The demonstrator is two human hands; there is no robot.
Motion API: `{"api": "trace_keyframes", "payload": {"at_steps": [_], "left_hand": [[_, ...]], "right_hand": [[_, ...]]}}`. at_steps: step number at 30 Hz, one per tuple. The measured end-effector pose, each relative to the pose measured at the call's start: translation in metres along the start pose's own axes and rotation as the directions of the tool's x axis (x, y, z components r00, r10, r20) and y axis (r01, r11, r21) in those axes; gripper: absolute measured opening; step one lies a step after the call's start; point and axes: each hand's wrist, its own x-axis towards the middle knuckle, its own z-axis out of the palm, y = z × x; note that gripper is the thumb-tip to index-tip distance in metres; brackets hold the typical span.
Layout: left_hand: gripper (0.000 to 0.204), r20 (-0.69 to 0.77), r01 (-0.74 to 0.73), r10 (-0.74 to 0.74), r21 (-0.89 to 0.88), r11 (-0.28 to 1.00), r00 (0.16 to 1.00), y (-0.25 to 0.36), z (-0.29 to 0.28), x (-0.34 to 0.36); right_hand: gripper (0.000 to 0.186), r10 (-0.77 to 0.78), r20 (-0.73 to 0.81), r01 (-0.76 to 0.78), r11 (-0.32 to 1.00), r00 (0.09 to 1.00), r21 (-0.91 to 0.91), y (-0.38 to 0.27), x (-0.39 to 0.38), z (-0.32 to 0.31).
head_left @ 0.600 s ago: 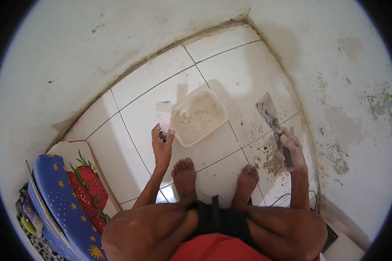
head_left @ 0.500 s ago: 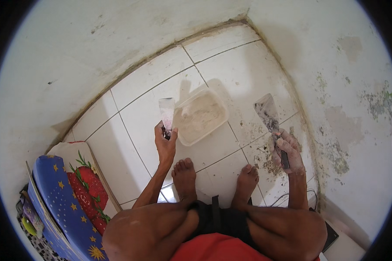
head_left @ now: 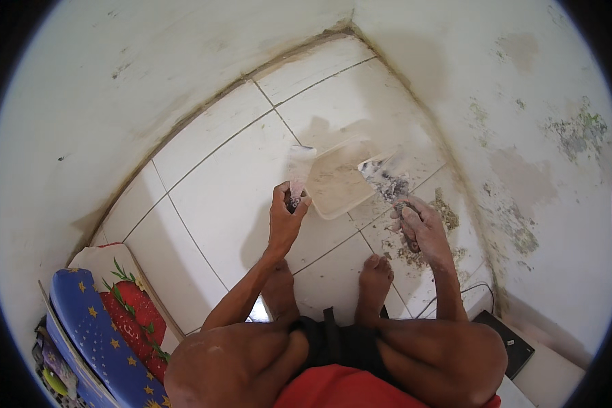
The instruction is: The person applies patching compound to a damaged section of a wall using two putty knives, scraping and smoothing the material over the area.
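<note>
The left hand (head_left: 289, 212) gripped a pink-smeared metal scraper (head_left: 301, 166), the right hand (head_left: 420, 229) a dark-smeared metal scraper (head_left: 387, 182), best kept level by the pale rectangular plastic tub (head_left: 329, 216) inward from the white-tiled floor's (head_left: 204, 180) far corner.

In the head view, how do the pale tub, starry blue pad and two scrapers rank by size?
1. Starry blue pad
2. Pale tub
3. The right scraper in the right hand and the left scraper in the left hand: unsure, as the hands partly cover both.
</note>
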Motion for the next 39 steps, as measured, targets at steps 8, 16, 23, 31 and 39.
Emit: {"api": "trace_keyframes", "payload": {"at_steps": [8,16,23,31,39], "left_hand": [[0.034,-0.040,0.061,-0.063,-0.064,0.996,0.997,-0.003,0.001,0.018],[0.032,0.310,-0.205,0.096,0.340,0.918,0.946,0.085,-0.033,0.019],[0.020,0.618,-0.561,-0.012,0.722,0.406,0.786,0.088,-0.013,0.062],[0.019,0.648,-0.577,-0.055,0.710,0.404,0.759,0.052,0.018,0.088],[0.019,0.554,-0.233,-0.384,0.745,0.625,0.739,0.067,0.038,0.106]], "right_hand": [[0.031,-0.398,0.134,0.304,0.400,0.907,-0.865,-0.024,0.037,0.001],[0.027,-0.219,-0.107,0.138,0.854,0.970,-0.501,0.006,0.031,-0.021],[0.029,-0.185,-0.172,0.162,0.977,0.967,-0.139,0.041,0.046,-0.011],[0.029,-0.213,-0.221,0.205,0.977,0.952,-0.059,0.060,0.056,0.003],[0.026,-0.332,-0.262,0.345,0.939,0.906,0.004,0.079,0.074,-0.004]]}}
